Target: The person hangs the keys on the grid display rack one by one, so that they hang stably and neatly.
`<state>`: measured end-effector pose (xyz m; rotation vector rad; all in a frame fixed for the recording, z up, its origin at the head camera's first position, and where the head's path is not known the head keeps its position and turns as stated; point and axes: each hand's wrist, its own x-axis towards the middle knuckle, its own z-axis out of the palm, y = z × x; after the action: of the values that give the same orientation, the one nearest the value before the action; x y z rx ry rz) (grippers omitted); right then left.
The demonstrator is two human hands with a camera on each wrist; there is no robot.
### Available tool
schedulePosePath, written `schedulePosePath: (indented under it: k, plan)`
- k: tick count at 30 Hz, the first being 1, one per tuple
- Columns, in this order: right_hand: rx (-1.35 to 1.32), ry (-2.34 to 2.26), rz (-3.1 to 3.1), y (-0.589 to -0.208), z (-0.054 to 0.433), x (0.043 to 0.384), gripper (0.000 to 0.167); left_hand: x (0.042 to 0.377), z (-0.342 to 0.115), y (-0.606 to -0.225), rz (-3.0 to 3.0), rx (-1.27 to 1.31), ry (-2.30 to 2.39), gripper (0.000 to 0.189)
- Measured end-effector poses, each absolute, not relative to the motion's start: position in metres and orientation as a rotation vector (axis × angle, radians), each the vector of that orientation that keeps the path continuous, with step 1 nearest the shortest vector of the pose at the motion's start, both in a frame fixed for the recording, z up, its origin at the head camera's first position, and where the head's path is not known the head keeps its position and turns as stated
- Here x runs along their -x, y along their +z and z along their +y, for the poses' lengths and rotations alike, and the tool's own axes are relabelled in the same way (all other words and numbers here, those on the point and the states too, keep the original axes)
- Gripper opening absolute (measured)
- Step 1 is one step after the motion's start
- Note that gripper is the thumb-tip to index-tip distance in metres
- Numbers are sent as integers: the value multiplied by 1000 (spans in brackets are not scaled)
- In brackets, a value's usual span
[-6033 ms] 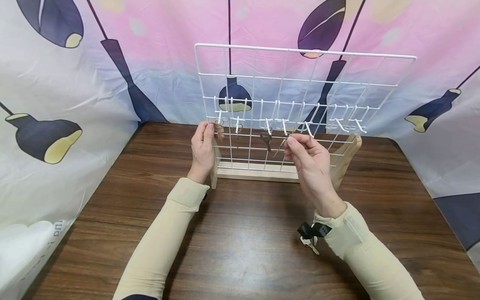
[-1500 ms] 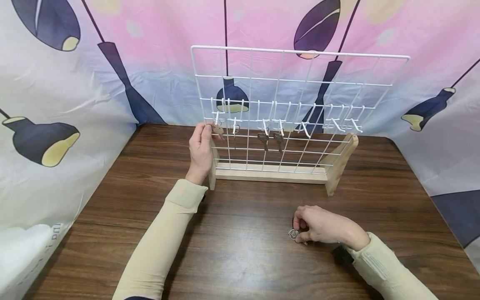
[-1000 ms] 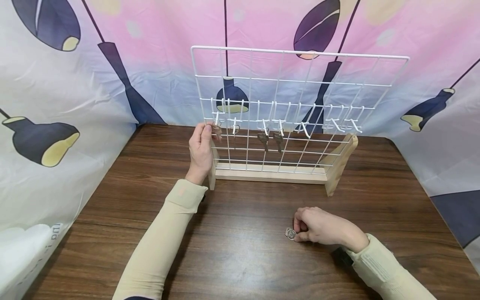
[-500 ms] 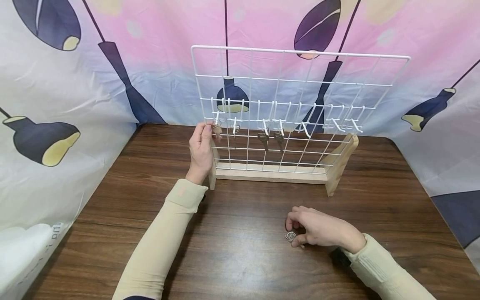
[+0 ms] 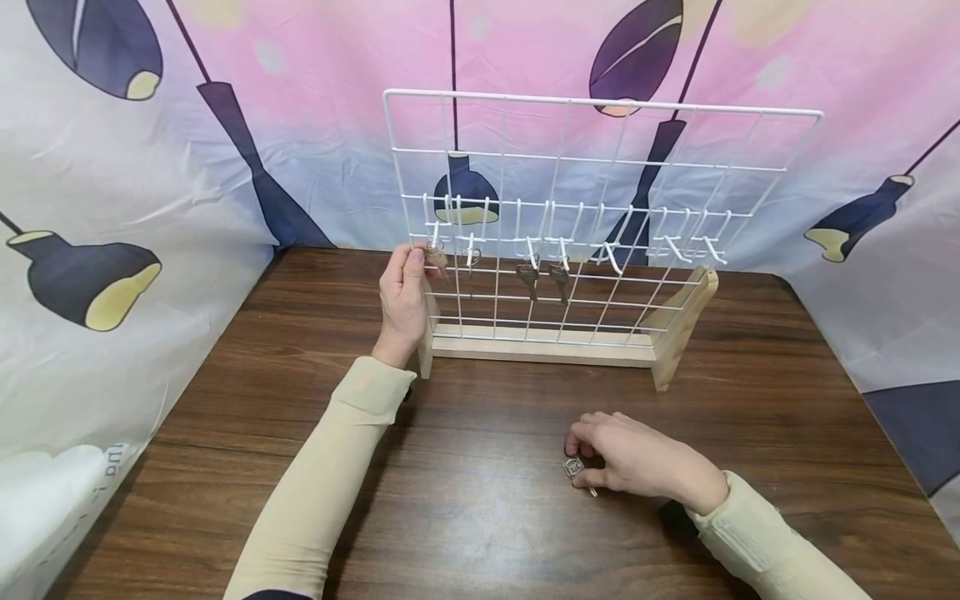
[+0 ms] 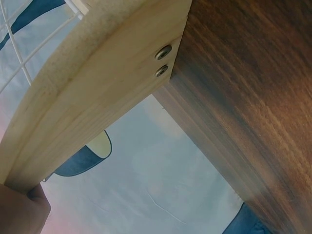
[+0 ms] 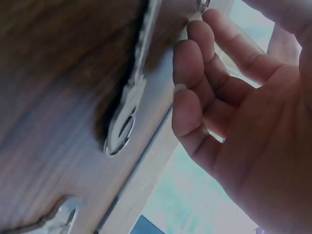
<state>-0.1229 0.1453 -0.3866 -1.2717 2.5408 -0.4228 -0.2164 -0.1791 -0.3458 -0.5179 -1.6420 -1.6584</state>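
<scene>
Right hand [image 5: 637,458] pinching keyring [image 5: 573,467], keys [image 7: 129,105] partly hidden

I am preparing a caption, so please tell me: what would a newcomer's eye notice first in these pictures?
Probably the white wire grid rack standing on the brown table, keys hanging from four hooks and the left hand holding its left end. Then the right hand, pinching a key ring nearer the camera, and the lamp-patterned cloth behind.
</scene>
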Motion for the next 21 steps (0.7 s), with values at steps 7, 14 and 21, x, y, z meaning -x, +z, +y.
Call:
schedulePosePath:
  k: [7, 14, 21]
  plan:
    - [1299, -442, 2493, -387, 145, 121, 23, 210, -176, -339, -1668, 482, -1677, 28]
    - [1330, -447, 2512, -387, 144, 120, 20, 195, -168, -321, -1665, 471, -1677, 27]
    - [1329, -461, 2514, -389, 143, 120, 21, 193, -168, -321, -1672, 462, -1657, 25]
